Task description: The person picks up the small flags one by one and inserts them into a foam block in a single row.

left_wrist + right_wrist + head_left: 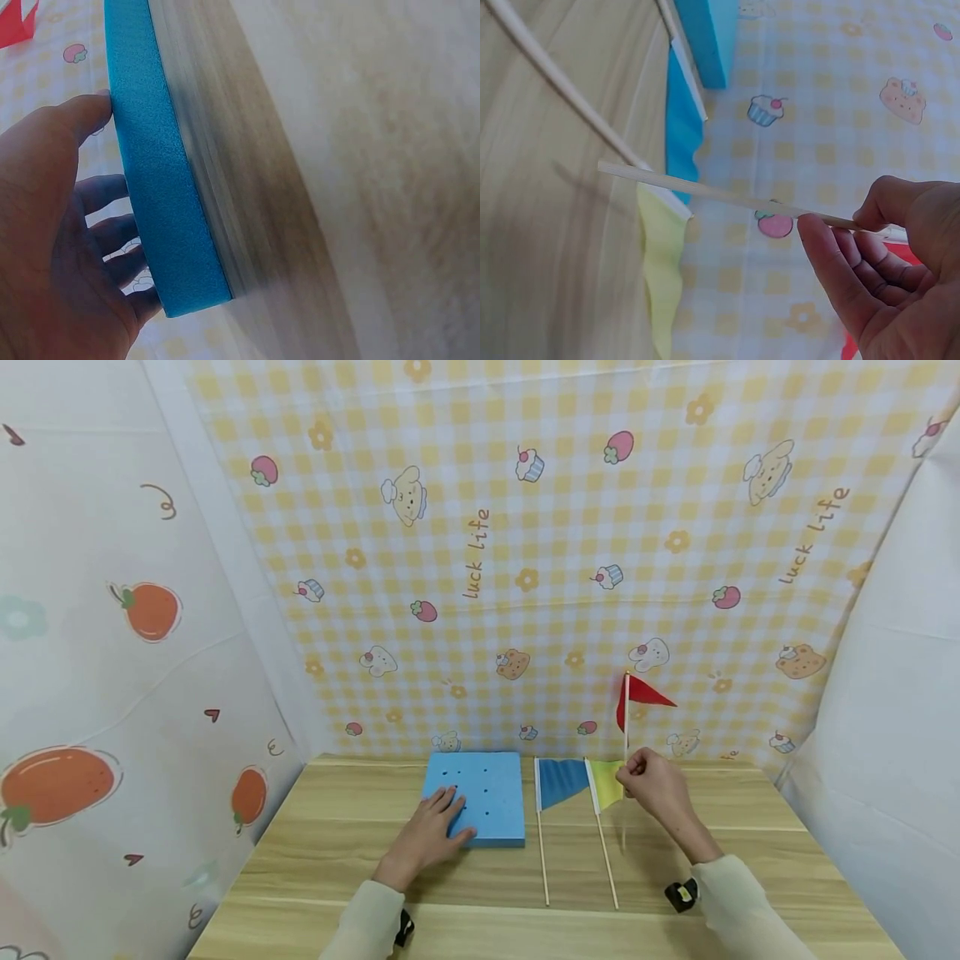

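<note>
In the head view my left hand [429, 832] rests on the left part of a blue foam block [498, 793] with small holes in its top. Its fingers are spread over the block; the left wrist view shows the fingertips at the block's edge. My right hand [656, 781] pinches the stick of a red flag [647, 692] between thumb and fingers, holding it upright above the table. The stick's bare lower end [630, 172] points down at the table in the right wrist view. Just left of that hand lie a yellow flag [606, 783] and a blue flag [561, 782].
A wood-grain table [315, 860] carries the block and flags. Behind it hangs a yellow checked cloth [450, 552], with white cloths at the left [112, 693] and right [885, 710] sides. The two lying flags' sticks extend toward the table's front.
</note>
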Tool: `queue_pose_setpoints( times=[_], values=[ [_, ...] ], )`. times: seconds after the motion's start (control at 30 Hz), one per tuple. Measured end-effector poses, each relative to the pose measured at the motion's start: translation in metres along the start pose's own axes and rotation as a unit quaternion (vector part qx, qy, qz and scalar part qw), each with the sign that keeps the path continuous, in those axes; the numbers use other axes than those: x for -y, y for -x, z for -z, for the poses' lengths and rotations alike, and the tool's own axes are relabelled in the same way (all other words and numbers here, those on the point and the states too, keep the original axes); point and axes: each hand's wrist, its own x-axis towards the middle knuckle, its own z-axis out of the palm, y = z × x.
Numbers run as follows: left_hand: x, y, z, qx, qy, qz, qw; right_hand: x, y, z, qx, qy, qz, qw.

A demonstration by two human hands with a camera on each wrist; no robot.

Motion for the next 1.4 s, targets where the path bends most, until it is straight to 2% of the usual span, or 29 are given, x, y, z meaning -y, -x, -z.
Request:
queue_pose_setpoints(
  times=[0.63, 1.03, 1.27, 1.4],
  values=[
    [-0.002, 0.002, 0.002, 0.004, 0.013, 0.001, 0.9999, 0.032, -0.018, -0.026, -0.030, -0.027, 0.071, 0.997],
    [-0.005, 0.002, 0.005, 0.001, 0.006, -0.006, 1.0000, 0.051, -0.029, -0.043, -0.055, -0.017, 0.124, 0.991],
    [-0.003, 0.001, 0.004, 0.007, 0.000, -0.006, 1.0000, 0.061, -0.035, -0.052, -0.062, -0.023, 0.114, 0.991],
    [-0.003, 0.001, 0.004, 0.009, 0.002, -0.004, 1.0000, 0.067, -0.038, -0.058, -0.061, -0.027, 0.121, 0.990]
  ],
)
